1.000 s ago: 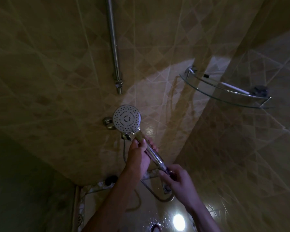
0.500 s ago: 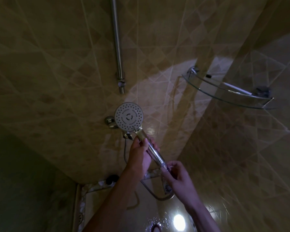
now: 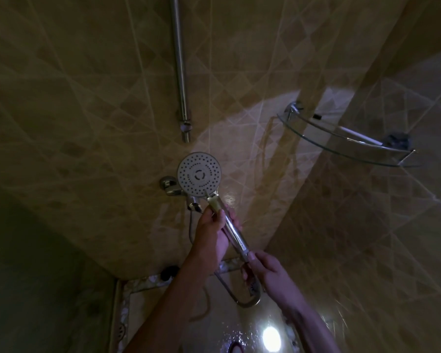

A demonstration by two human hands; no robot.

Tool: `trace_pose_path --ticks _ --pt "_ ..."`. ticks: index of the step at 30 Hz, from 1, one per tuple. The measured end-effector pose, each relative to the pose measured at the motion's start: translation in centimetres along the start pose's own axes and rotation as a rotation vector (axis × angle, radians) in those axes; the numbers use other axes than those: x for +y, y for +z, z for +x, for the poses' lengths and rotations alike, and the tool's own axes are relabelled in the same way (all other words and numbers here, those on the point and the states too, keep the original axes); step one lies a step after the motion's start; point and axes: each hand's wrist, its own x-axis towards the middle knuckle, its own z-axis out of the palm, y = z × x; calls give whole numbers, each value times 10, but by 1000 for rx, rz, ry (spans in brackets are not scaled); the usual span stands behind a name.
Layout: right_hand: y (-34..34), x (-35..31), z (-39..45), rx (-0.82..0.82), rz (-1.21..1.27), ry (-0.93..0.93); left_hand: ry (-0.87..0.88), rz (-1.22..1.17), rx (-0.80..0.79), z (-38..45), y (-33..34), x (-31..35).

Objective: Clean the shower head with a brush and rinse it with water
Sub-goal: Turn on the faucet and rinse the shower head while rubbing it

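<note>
The round shower head (image 3: 199,177) faces me, its white nozzle plate lit against the tiled wall. Its chrome handle (image 3: 236,235) slants down to the right. My left hand (image 3: 211,234) is wrapped around the upper handle just below the head. A short pale piece (image 3: 213,203) sticks out above its thumb and touches the head's lower rim; I cannot tell whether it is a brush. My right hand (image 3: 267,272) pinches the handle's bottom end, thumb on the chrome. The hose (image 3: 242,300) loops below it.
A chrome riser bar (image 3: 180,72) hangs on the wall above the head. The tap fitting (image 3: 172,188) sits just left of the head. A glass corner shelf (image 3: 341,141) juts out at the right. The wet floor (image 3: 239,335) reflects a lamp.
The pale piece now shows above my left thumb at the head's rim. My right hand has slid up to the handle's end. The head has barely shifted.
</note>
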Motion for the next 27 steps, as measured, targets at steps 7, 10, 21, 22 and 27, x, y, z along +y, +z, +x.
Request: trace_pose_path --ticks 7,10,21,22,27 --pt "0 11 4 166 20 -95 -19 -14 30 -2 0 -2" --pt "3 9 5 179 -26 -101 -16 -11 22 0 2 2" --pt "2 9 14 103 117 -20 18 -20 57 1 -1 5" --pt "3 12 17 141 93 -62 25 -16 59 1 -1 6" --pt "4 11 26 134 -120 -162 35 -27 75 7 3 14"
